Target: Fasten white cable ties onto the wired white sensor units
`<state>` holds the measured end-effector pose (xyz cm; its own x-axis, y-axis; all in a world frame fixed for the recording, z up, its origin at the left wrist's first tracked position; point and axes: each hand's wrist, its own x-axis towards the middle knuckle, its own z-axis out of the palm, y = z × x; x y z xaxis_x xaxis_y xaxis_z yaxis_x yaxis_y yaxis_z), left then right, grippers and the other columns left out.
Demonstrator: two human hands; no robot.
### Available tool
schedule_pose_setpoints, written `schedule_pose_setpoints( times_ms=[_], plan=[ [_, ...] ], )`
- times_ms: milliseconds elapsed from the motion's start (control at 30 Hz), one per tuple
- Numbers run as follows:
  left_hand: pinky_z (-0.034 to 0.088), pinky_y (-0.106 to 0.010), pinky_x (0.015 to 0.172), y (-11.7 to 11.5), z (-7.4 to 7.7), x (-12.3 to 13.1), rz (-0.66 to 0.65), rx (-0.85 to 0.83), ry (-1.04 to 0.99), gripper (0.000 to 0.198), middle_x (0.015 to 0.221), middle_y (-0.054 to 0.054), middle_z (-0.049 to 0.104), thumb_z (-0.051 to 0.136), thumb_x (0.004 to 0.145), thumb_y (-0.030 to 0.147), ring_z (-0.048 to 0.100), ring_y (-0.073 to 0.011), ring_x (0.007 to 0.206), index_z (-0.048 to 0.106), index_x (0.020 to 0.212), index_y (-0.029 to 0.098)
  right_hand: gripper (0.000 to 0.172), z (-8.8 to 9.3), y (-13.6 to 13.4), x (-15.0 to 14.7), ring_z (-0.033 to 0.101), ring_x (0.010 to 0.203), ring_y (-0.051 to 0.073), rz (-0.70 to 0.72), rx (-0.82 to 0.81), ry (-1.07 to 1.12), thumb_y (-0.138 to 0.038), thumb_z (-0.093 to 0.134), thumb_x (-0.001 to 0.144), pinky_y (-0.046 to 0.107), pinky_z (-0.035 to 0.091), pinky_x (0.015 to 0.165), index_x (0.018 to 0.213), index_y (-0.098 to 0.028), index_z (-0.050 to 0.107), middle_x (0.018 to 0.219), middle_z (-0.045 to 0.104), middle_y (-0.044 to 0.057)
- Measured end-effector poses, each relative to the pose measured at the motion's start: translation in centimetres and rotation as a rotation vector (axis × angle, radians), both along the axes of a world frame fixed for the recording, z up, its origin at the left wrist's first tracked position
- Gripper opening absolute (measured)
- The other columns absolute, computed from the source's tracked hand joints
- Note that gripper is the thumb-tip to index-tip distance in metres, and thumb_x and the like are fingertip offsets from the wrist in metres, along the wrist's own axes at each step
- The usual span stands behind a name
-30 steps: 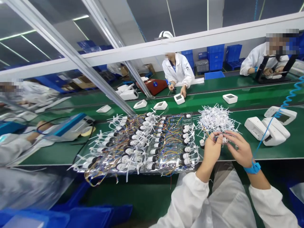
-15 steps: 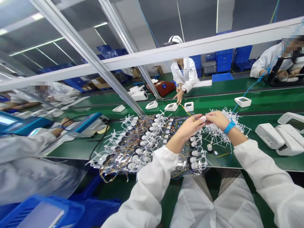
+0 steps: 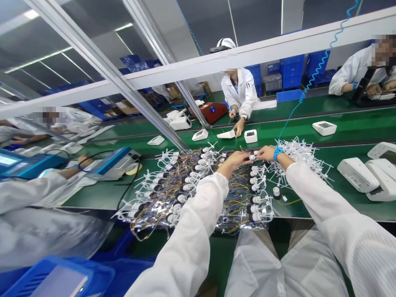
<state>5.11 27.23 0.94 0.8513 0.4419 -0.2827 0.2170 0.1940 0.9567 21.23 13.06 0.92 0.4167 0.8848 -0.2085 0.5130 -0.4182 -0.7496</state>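
Note:
My left hand (image 3: 235, 159) and my right hand (image 3: 265, 153) reach forward together over the far end of a mat of small wired cylinders (image 3: 198, 185). Between their fingertips both hands pinch one small white-and-black cylinder part (image 3: 252, 157), held low at the top of the right-hand column of parts. A blue wrist strap (image 3: 277, 153) sits on my right wrist, with a coiled blue cord (image 3: 312, 78) rising from it. A heap of white plastic ties (image 3: 298, 159) lies just right of my right hand. One loose cylinder (image 3: 276, 192) with yellow wires stands under my right forearm.
White device housings (image 3: 359, 174) lie at the right. More white units (image 3: 324, 128) ride the green belt behind. A person in a white coat (image 3: 240, 93) works across the belt; other people sit at far right and left. A blue tester (image 3: 111, 161) is at left, a blue bin (image 3: 58, 280) below.
Both hands moved from the near edge by the tie heap up and forward over the mat, carrying the small part, then lowered it toward the far right column of parts.

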Motion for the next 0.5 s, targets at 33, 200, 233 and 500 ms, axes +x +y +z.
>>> schedule_pose_setpoints(
  times_ms=[33, 200, 233, 500],
  plan=[
    [0.065, -0.047, 0.108, -0.1, -0.4, 0.0, 0.005, 0.003, 0.009, 0.018, 0.083, -0.007, 0.072, 0.088, 0.089, 0.018, 0.074, -0.0210, 0.093, 0.071, 0.087, 0.014, 0.026, -0.2, 0.0, 0.1, 0.071, 0.077, 0.021, 0.016, -0.024, -0.055, -0.042, 0.092, 0.079, 0.027, 0.052, 0.073, 0.081, -0.018, 0.086, 0.072, 0.078, 0.004],
    [0.067, -0.045, 0.107, -0.2, -1.8, 0.0, 0.031, 0.035, 0.048, 0.020, 0.078, -0.001, 0.064, 0.083, 0.095, 0.019, 0.070, -0.0140, 0.087, 0.065, 0.087, 0.015, 0.026, -0.8, 0.0, 0.0, 0.073, 0.088, 0.023, 0.083, -0.107, -0.235, -0.046, 0.088, 0.082, 0.027, 0.051, 0.078, 0.089, -0.021, 0.089, 0.088, 0.083, 0.007],
    [0.068, -0.043, 0.106, -0.2, -2.0, 0.0, 0.036, 0.046, 0.058, 0.021, 0.078, 0.000, 0.064, 0.083, 0.096, 0.019, 0.069, -0.0134, 0.086, 0.065, 0.087, 0.015, 0.025, -0.8, 0.0, -0.1, 0.073, 0.089, 0.023, 0.091, -0.112, -0.253, -0.045, 0.087, 0.083, 0.027, 0.050, 0.079, 0.090, -0.021, 0.089, 0.090, 0.084, 0.007],
    [0.066, -0.029, 0.073, -0.1, -2.5, -0.2, 0.109, 0.190, 0.198, 0.026, 0.086, -0.005, 0.074, 0.091, 0.089, 0.029, 0.079, -0.0191, 0.078, 0.070, 0.094, 0.015, 0.034, 0.2, -0.2, 0.3, 0.070, 0.078, 0.019, 0.111, -0.138, -0.274, -0.050, 0.085, 0.084, 0.025, 0.048, 0.068, 0.098, -0.020, 0.090, 0.084, 0.083, 0.005]
  ],
)
